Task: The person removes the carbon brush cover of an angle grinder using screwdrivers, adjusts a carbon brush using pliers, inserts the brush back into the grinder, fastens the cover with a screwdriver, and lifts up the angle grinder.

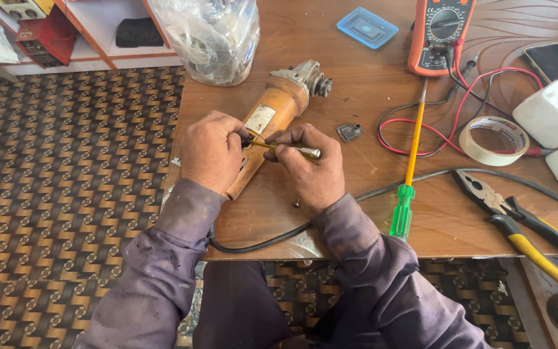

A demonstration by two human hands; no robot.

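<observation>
An orange angle grinder (278,106) lies on a wooden table (369,207), its metal head pointing away from me. My left hand (210,152) grips the grinder's handle end. My right hand (308,165) holds a small screwdriver with a yellowish handle (292,150), its tip set against the grinder body near a pale label. A small screw (297,203) lies on the table by my right wrist. A little dark plastic part (349,132) rests to the right of the grinder.
A long green-handled screwdriver (408,174), black-and-yellow pliers (518,223), a tape roll (493,140), an orange multimeter (440,32) with red and black leads, a blue lid (367,27), a phone (553,61), white boxes (553,113) and a plastic bag (211,35) crowd the table. Patterned carpet lies left.
</observation>
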